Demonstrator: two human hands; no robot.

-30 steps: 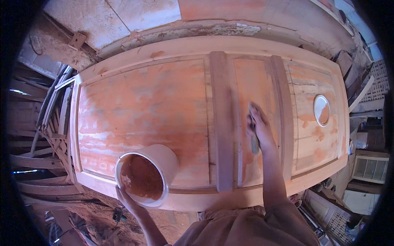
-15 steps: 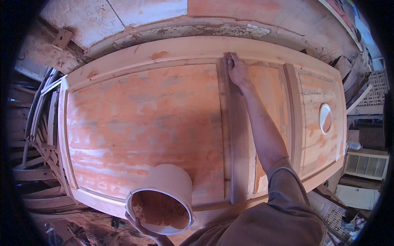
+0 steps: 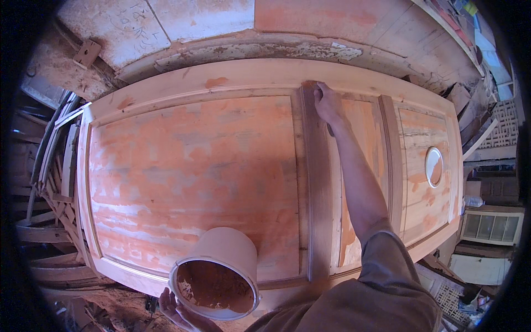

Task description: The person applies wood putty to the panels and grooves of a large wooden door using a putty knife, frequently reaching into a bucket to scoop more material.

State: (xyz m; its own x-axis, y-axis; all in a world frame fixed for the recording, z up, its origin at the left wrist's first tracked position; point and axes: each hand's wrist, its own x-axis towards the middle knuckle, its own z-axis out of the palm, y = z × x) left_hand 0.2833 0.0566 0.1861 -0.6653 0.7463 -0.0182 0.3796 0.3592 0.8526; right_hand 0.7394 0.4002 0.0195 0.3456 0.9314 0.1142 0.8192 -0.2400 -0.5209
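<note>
A large wooden panelled door [image 3: 271, 69] lies flat before me, its panels smeared with orange-brown filler. At the lower middle stands a white bucket [image 3: 224, 243], tipped with its mouth toward me, reddish-brown paste [image 3: 215, 285] inside. My left hand [image 3: 180, 312] grips it at the lower left of the rim; part of that hand is hidden behind the bucket. My right hand [image 3: 327, 102] reaches to the far end of a dark brown crosspiece [image 3: 318, 193]. Its fingers are curled against the wood beside a reddish smear; whatever they hold is hidden.
A round white lid [image 3: 435, 167] with filler on it lies on the right panel. Wood scraps [image 3: 61, 210] are stacked at the left. Boards [image 3: 204, 19] lie along the far side. At the right are a woven panel [image 3: 500, 124] and a small paned frame [image 3: 492, 226].
My right hand has shifted slightly to the right at the crosspiece's far end. My left fingers have moved outward at the bucket's rim. The whole view has shifted a little.
</note>
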